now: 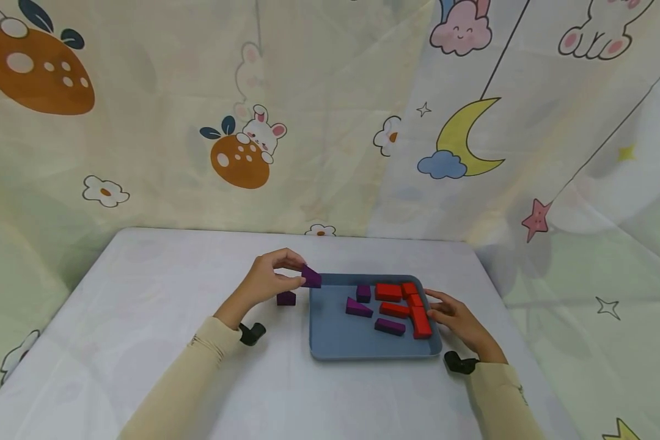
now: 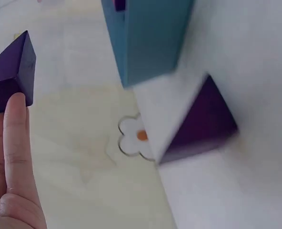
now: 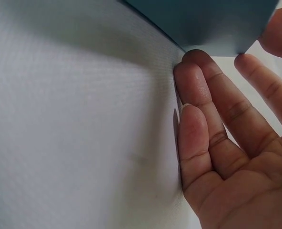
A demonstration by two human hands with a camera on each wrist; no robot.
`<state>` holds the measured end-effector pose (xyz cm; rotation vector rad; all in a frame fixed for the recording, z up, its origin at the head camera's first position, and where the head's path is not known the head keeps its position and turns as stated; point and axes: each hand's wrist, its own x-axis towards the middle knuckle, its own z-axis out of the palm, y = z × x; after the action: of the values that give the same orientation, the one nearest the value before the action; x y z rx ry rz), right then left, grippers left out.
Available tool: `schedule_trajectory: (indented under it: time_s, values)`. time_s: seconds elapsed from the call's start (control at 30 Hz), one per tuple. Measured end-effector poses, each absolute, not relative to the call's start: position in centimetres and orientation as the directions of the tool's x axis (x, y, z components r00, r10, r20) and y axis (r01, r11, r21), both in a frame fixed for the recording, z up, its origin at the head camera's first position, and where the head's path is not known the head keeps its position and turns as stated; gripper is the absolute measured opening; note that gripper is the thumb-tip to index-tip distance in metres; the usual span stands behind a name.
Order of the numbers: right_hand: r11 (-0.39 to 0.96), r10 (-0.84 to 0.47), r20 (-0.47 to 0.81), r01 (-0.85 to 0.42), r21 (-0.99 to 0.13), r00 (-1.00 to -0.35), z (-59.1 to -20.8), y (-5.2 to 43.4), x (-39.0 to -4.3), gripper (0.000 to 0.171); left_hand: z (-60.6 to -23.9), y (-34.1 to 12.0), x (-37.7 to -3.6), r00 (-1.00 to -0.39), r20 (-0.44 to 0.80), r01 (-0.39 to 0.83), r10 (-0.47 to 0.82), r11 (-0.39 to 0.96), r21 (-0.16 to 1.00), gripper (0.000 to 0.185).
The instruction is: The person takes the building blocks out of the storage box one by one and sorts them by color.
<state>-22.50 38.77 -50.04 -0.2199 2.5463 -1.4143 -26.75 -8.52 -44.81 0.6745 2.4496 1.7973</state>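
My left hand [image 1: 277, 278] pinches a purple wedge block [image 1: 310, 277] between thumb and fingers, just above the left rim of a blue tray [image 1: 335, 342]. The left wrist view shows the same wedge [image 2: 12, 76] at my fingertips [image 2: 15, 124]. A second purple block [image 1: 286, 298] lies on the table beneath that hand, also seen from the wrist [image 2: 198, 124]. Inside the tray lie several red blocks [image 1: 409, 305] and purple blocks [image 1: 359, 307]. My right hand [image 1: 445, 315] rests with straight fingers against the tray's right rim [image 3: 212, 28], beside a long red block [image 1: 420, 322].
A white cloth covers the table [image 1: 143, 318]. A patterned curtain [image 1: 319, 122] hangs close behind the table's far edge. Black wrist camera mounts [image 1: 251, 333] sit at both wrists.
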Motion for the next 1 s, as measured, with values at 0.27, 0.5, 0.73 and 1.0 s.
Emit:
schedule_trajectory:
  time_s: [0.27,0.5,0.73,1.0]
  values:
    - [0.519,-0.234,-0.121,-0.019,-0.855,-0.965,-50.3,38.9,-22.6,0.060,-45.8,-13.3,-26.4,-0.930,0.203,0.301,0.305,0.317,0.899,0.035]
    - [0.454,-0.270,-0.106,-0.030,-0.890,-0.957,-50.3,39.2,-22.7,0.059,-47.3,-16.3,-26.4,-0.942,0.165,0.265,0.294,0.345,0.901,0.037]
    - [0.454,-0.266,-0.106,-0.028,-0.890,-0.958,-50.3,39.2,-22.7,0.060,-48.3,-18.0,-26.9,-0.952,0.116,0.227,0.283,0.401,0.888,0.038]
    - [0.500,-0.245,-0.123,-0.017,-0.866,-0.962,-50.0,38.9,-22.5,0.060,-49.7,-18.6,-27.4,-0.942,0.060,0.212,0.332,0.445,0.870,0.037]
